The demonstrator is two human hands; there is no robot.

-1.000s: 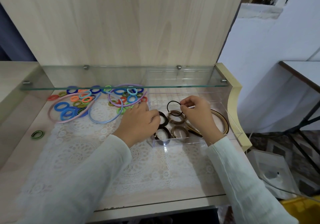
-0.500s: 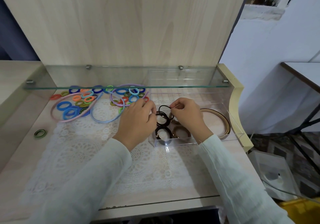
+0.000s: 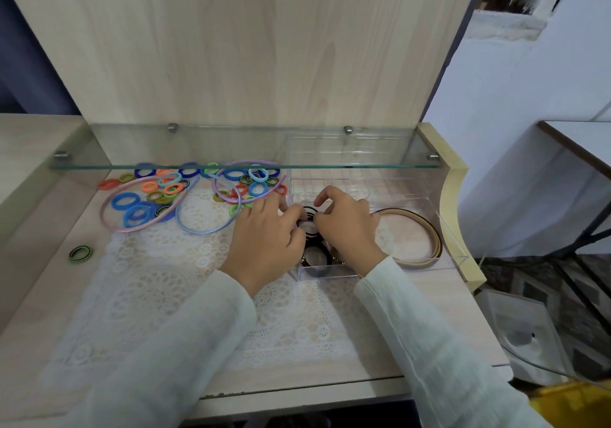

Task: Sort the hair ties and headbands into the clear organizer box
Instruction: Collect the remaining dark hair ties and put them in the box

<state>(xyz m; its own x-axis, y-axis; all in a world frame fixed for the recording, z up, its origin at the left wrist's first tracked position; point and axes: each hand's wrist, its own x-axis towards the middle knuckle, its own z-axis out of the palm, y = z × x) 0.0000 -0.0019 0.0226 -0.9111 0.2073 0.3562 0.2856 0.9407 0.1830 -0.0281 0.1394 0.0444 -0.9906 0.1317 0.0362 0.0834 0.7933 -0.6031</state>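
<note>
- Organizer box (image 3: 413,193), clear, on worktop (image 3: 29,312): dark hair ties (image 3: 315,259) near-left; tan headband (image 3: 426,249) right.
- Right hand (image 3: 347,229): pinches black hair tie (image 3: 309,211) over box.
- Left hand (image 3: 264,239): curled beside it; grip unclear.
- Coloured hair ties (image 3: 125,201): loose, left of box.

Dark hair ties (image 3: 312,247): mostly hidden beneath the left hand (image 3: 267,239) and right hand (image 3: 347,229); whether either pinches one, I cannot tell.
</note>
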